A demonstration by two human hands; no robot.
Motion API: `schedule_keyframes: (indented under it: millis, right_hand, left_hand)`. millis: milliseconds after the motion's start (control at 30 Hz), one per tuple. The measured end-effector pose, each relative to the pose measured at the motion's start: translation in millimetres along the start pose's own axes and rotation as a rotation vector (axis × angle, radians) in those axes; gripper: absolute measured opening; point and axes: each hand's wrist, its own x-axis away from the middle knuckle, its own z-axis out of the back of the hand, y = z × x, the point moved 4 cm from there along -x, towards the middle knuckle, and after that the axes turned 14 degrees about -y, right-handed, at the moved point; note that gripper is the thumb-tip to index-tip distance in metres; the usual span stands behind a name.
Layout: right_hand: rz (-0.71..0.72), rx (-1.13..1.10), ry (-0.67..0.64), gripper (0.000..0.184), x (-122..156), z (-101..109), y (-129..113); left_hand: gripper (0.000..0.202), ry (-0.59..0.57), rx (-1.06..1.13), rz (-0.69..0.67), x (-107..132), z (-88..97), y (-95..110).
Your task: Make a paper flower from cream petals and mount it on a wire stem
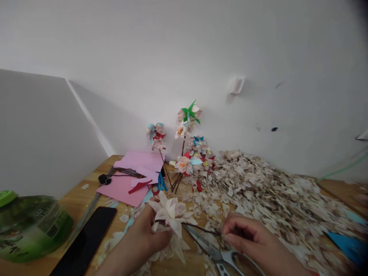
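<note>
My left hand (151, 226) is closed around the base of a white flower (171, 210) with pointed, papery petals. A thin dark stem (201, 229) runs from the flower to the right, and the fingertips of my right hand (244, 232) pinch its far end. Below the stem lies a pair of scissors (214, 251) with grey handles, partly under my right hand. Loose pale petals (179, 249) lie beneath the flower and around both hands.
A large heap of dried petals (258, 188) covers the right side. Finished flowers (184, 165) on stems lean by the wall. Pink paper (132, 195), a black phone (86, 241) and a green-lidded jar (34, 226) are on the left; blue paper (347, 245) lies right.
</note>
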Motion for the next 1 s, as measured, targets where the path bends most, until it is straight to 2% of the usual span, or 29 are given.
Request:
schedule_keyframes:
  millis: [100,267,400,533,667,1000]
  right_hand:
    - [-0.002,0.008,-0.012,0.028,0.2,0.9,-3.7]
    - [-0.015,-0.004,-0.023,0.027,1.6,6.9,-4.3]
    - [-0.012,0.045,-0.026,0.025,4.5,13.4,-4.3]
    - [-0.018,0.073,-0.021,0.027,5.7,11.0,-6.8]
    - [-0.009,0.105,-0.016,0.026,4.2,5.6,-7.7]
    - [-0.039,0.157,-0.030,0.022,4.6,4.4,-8.0]
  left_hand:
    - [0.040,-0.029,0.018,-0.017,0.1,-2.3,2.7]
    - [0.031,-0.028,0.032,0.034,2.2,-2.3,2.3]
    - [0.051,-0.020,0.038,0.018,3.5,-0.1,3.6]
    - [0.057,-0.134,0.091,0.021,1.9,-3.6,5.4]
    - [0.052,-0.195,0.119,0.000,1.2,-7.2,9.7]
    - [0.046,-0.185,0.016,-0.038,-1.2,-6.5,-1.0]
